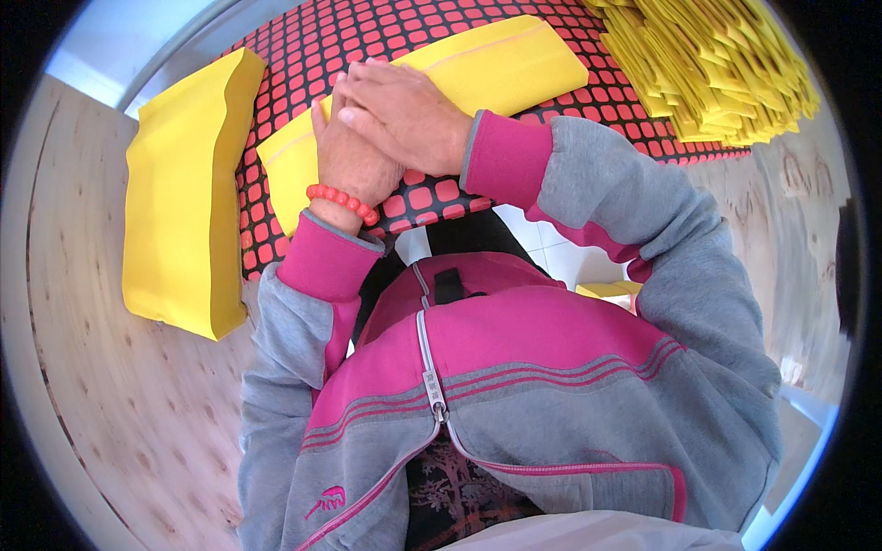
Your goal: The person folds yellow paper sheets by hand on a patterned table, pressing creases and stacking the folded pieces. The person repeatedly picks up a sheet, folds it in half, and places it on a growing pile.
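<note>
A long, flat, folded yellow sheet [501,57] lies slantwise on the table, with a thin pinkish line running along its length. Whether it is paper or cloth I cannot tell. My left hand [356,167], below a red bead bracelet, rests flat on the left part of this sheet. Across its back and fingers lies my right hand [409,115], fingers stretched out. The two hands overlap, so part of the left fingers is hidden. Neither hand grasps anything that I can see.
A thick yellow stack or block [175,193] sits at the left, over the table's edge. At the far right a large pile of folded yellow pieces [712,69] is heaped. The tabletop [427,197] has a red and black pattern. Wooden boards [138,395] stand to the left.
</note>
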Tool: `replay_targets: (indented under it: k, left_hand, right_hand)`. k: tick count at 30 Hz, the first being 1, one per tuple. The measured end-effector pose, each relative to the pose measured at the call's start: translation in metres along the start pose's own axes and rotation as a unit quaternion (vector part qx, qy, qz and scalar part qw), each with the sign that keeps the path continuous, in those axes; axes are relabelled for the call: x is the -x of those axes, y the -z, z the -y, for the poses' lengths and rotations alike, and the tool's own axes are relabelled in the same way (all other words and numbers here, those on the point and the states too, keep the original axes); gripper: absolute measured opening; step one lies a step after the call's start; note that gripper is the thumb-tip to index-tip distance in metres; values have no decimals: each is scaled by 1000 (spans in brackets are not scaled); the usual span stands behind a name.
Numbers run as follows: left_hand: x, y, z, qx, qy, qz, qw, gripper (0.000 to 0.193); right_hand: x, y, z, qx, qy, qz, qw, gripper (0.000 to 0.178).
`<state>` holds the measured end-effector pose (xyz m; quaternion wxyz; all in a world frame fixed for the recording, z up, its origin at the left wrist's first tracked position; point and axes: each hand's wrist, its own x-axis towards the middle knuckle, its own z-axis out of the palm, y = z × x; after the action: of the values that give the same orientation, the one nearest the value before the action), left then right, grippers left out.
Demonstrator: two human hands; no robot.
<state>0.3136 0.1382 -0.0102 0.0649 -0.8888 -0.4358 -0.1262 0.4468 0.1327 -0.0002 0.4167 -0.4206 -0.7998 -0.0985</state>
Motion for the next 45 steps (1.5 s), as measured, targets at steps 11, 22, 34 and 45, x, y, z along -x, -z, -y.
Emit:
replay_targets:
  k: [11,22,34,45]
  left_hand:
    - [13,6,22,3,78,-24,997,79]
    - [32,20,62,-80,163,-1,983,73]
    - [28,9,2,1,35,-49,998,70]
    - [125,54,21,50,174,-33,983,68]
  right_hand:
    - [53,54,-87,181,-139,157,961,47]
    - [72,109,-143,253,-188,148,937,47]
    - [41,44,-111,147,-9,222,964,43]
    - [44,104,-171,-1,-98,157,983,39]
